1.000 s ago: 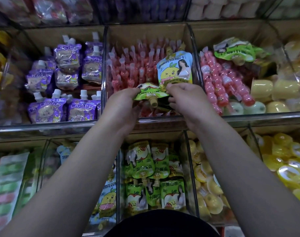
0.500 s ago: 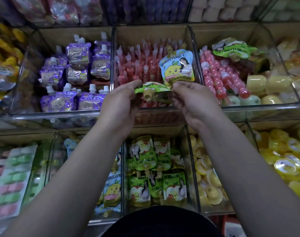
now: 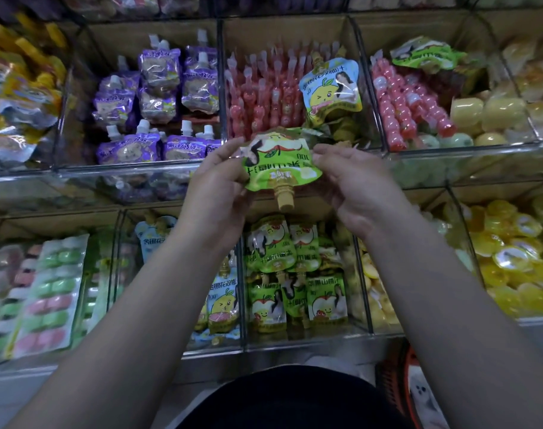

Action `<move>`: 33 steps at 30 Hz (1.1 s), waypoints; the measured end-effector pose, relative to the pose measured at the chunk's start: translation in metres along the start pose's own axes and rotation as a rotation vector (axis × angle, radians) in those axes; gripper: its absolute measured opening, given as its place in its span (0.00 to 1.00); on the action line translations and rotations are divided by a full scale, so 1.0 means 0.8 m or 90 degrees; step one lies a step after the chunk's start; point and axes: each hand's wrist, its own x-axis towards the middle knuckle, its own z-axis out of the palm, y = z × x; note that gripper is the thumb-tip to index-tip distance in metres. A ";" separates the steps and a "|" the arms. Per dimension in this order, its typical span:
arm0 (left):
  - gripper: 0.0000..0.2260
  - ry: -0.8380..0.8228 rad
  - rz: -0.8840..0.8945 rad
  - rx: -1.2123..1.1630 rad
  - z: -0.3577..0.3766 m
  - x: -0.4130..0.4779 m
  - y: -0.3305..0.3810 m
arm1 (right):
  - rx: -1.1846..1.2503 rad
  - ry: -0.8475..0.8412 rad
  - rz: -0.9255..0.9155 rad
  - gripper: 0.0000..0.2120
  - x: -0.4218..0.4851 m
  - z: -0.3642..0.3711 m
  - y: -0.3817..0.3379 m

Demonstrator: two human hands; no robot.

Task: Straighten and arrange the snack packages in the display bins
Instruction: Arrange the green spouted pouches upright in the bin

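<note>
A green spouted juice pouch (image 3: 279,164) hangs upside down, its tan cap pointing toward me, in front of the upper middle bin (image 3: 298,23). My left hand (image 3: 220,187) pinches its left edge and my right hand (image 3: 357,184) pinches its right edge. Behind it in that bin stand pink jelly sticks (image 3: 264,94) and a blue-and-yellow pouch (image 3: 330,89) leaning upright. Matching green pouches (image 3: 295,274) fill the lower middle bin just below my hands. Another green pouch (image 3: 425,54) lies on top of the upper right bin's contents.
Purple spouted pouches (image 3: 158,100) fill the upper left bin. Yellow jelly cups (image 3: 511,261) sit at lower right, pastel strip packs (image 3: 47,292) at lower left, blue-yellow pouches (image 3: 220,298) beside the green ones. Clear acrylic dividers (image 3: 222,88) separate the bins. An orange basket (image 3: 412,394) stands by my legs.
Both hands have lifted the green pouch out of the upper middle bin and drawn it toward me, tilting its printed face into view with the cap pointing down.
</note>
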 end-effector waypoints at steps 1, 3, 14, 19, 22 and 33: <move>0.22 -0.014 -0.007 -0.004 -0.002 -0.006 0.000 | 0.001 -0.003 0.001 0.09 -0.006 0.001 0.003; 0.21 -0.028 -0.012 -0.001 -0.003 -0.020 -0.002 | 0.019 -0.006 -0.005 0.11 -0.017 0.001 0.009; 0.11 -0.027 -0.013 0.115 -0.039 -0.044 -0.039 | -0.024 0.019 0.005 0.08 -0.044 -0.020 0.063; 0.15 -0.012 -0.017 0.175 -0.051 -0.038 -0.058 | -0.048 0.032 0.019 0.08 -0.041 -0.029 0.084; 0.11 -0.025 -0.034 0.209 -0.060 -0.028 -0.071 | -0.100 0.051 0.019 0.12 -0.035 -0.034 0.097; 0.11 0.029 -0.092 0.281 -0.066 0.000 -0.117 | -0.183 0.053 0.072 0.12 -0.008 -0.056 0.141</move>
